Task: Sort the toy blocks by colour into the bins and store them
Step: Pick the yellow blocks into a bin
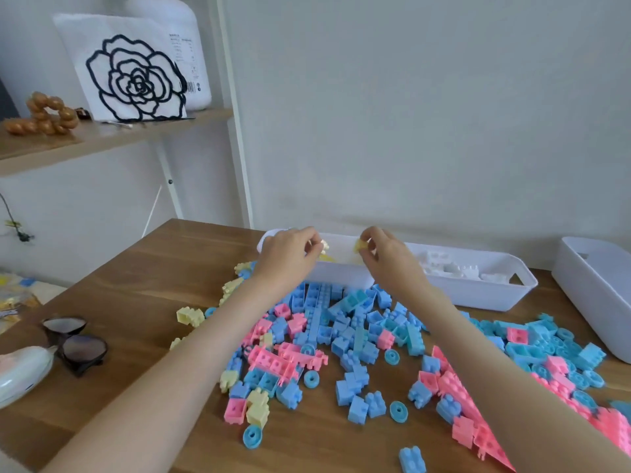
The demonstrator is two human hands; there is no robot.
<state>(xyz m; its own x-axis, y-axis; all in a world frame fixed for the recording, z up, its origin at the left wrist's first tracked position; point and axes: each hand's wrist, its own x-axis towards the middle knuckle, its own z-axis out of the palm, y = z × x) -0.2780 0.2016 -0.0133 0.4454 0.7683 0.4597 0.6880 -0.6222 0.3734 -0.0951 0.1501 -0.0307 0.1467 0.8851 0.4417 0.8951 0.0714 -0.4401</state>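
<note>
Grip clamped both sides: left grip [290, 256] pinches a cream block [324, 246], right grip [387, 256] a yellow block [359, 246], both above the white bin [341, 278] at its left end, beyond the block pile [345, 336] on the counter [153, 268].

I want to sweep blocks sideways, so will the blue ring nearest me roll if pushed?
Probably not: the blue ring lies flat on the table, so it should slide. Tipped onto its rim, it could roll. Looks like light, stiff plastic.

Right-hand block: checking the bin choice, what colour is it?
Yellow: the block pinched in the right hand, head view.
</note>
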